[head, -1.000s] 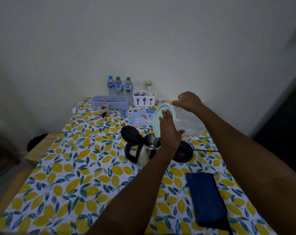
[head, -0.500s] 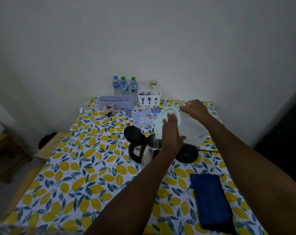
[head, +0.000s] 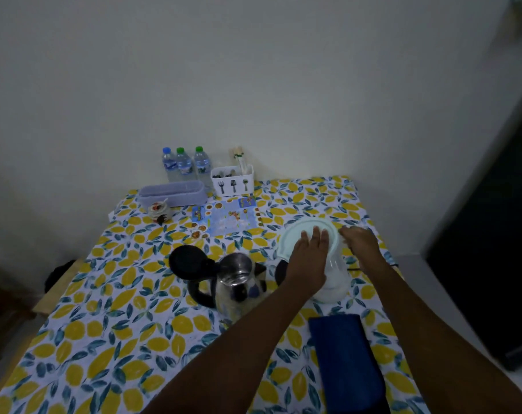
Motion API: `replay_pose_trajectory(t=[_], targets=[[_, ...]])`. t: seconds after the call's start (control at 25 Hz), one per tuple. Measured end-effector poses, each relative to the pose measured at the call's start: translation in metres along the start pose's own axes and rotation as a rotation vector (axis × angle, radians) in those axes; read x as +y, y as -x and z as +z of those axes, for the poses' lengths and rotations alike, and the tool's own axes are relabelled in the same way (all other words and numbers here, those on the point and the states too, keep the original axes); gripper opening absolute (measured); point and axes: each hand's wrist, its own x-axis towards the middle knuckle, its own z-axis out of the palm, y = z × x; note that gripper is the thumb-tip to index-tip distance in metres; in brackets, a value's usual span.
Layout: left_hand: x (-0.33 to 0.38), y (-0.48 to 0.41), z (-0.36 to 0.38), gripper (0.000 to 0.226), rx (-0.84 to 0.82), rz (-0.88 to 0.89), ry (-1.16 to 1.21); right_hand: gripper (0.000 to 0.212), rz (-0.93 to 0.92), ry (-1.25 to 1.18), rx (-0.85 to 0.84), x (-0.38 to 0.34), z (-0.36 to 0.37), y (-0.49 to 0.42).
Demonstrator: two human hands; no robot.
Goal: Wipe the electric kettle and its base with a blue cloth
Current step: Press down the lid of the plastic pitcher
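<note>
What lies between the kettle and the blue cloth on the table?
In the head view, only the left forearm crosses between the kettle and the blue cloth; beneath it shows only patterned tablecloth.

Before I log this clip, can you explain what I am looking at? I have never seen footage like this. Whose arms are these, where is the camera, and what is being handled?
There is no machine: a person wears a camera on the head, looking down at their own arms. The left hand lies flat on a pale lid atop a clear plastic container; the right hand is at the container's far side, its grip unclear. On the lemon-print tablecloth stand the steel kettle, lid open, and the folded blue cloth, untouched. Water bottles and a cutlery holder stand by the wall.
</note>
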Motion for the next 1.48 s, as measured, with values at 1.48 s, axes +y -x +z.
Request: replay_pose_trajectory(t=[1.48], targets=[[0.045,-0.010,0.118,0.063,0.195,0.081,0.166,0.086,-0.436,0.364,0.245,0.181,-0.039,0.053]])
